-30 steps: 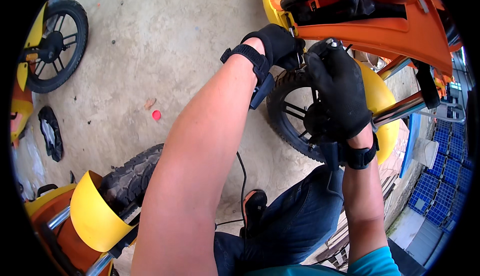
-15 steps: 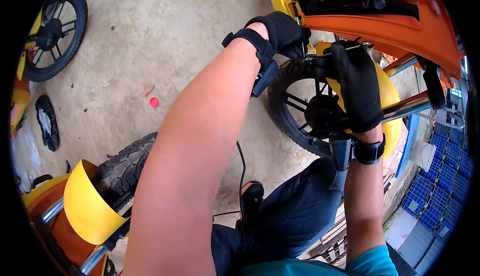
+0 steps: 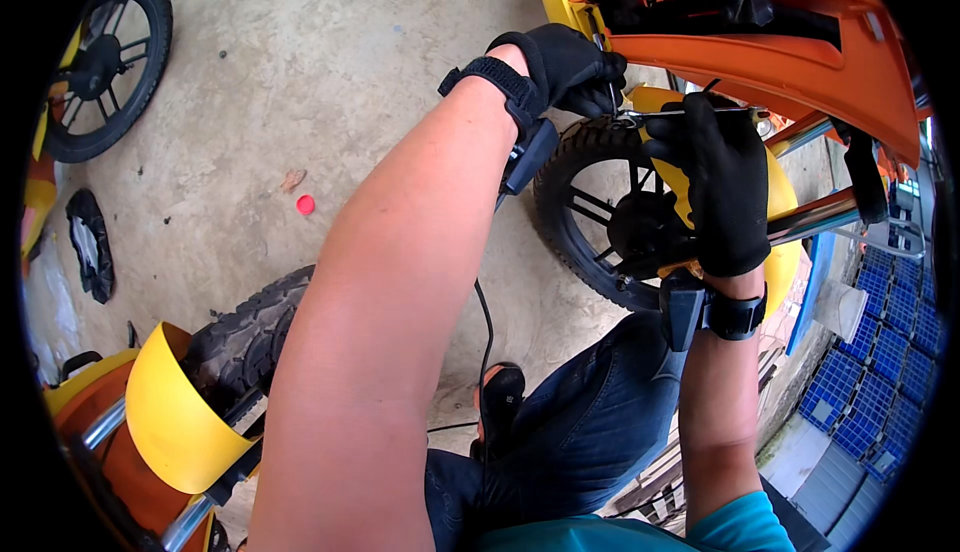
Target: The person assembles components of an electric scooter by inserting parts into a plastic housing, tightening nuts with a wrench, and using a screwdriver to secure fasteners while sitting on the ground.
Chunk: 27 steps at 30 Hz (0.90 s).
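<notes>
My right hand (image 3: 725,187), black-gloved, is closed round a slim silver wrench (image 3: 735,110). The wrench lies almost level across the yellow front fender (image 3: 782,187) of an orange motorbike (image 3: 850,82). Its left end is beside my left hand (image 3: 575,70), also gloved in black, whose fingers are bent together below the orange bodywork. A thin metal piece shows at those fingertips, but I cannot make out what it is. Just beneath both hands is the bike's black spoked front wheel (image 3: 610,207); the fastening at the wrench's end is too small to tell.
A second bike with a yellow fender (image 3: 180,412) and knobby tyre (image 3: 250,337) stands at lower left. Another wheel (image 3: 105,67) is at upper left. A red cap (image 3: 306,205) and a black cable (image 3: 487,332) lie on the concrete floor. Blue crates (image 3: 870,352) line the right.
My right hand has dropped slightly, and the wrench has turned from slanting up rightward to nearly level. More of the wrench now shows. My left hand stays almost in place.
</notes>
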Available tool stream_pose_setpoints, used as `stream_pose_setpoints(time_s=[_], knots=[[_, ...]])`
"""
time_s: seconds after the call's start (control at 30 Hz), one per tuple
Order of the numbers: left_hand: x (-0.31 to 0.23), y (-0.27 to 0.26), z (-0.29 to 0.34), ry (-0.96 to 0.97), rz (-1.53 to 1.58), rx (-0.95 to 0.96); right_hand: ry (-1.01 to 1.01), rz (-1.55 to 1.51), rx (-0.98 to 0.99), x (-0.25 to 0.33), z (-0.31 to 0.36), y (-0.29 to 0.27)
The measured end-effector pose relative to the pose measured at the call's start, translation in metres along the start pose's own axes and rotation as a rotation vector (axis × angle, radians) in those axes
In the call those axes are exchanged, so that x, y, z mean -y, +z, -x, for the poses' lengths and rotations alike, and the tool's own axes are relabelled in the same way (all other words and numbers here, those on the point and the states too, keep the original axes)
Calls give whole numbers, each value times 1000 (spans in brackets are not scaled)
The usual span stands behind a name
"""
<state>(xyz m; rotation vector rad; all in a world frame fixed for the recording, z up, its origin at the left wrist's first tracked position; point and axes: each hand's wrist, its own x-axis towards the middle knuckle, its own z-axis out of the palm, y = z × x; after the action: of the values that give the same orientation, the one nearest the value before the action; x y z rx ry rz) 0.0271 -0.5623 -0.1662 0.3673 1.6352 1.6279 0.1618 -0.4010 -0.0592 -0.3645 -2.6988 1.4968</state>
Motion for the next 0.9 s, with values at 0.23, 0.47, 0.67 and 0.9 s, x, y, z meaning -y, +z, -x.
stream_pose_setpoints(time_s=[0.23,0.47,0.67,0.9], knots=[[1,-2,4,-22,254,59,-396,675,-112,0,11,9],[1,-3,8,3,279,74,-45,-360,-265,0,34,32],[-2,-1,9,-6,283,52,-160,-240,-266,-11,42,27],[-3,1,9,26,240,54,-330,289,-229,-8,47,26]])
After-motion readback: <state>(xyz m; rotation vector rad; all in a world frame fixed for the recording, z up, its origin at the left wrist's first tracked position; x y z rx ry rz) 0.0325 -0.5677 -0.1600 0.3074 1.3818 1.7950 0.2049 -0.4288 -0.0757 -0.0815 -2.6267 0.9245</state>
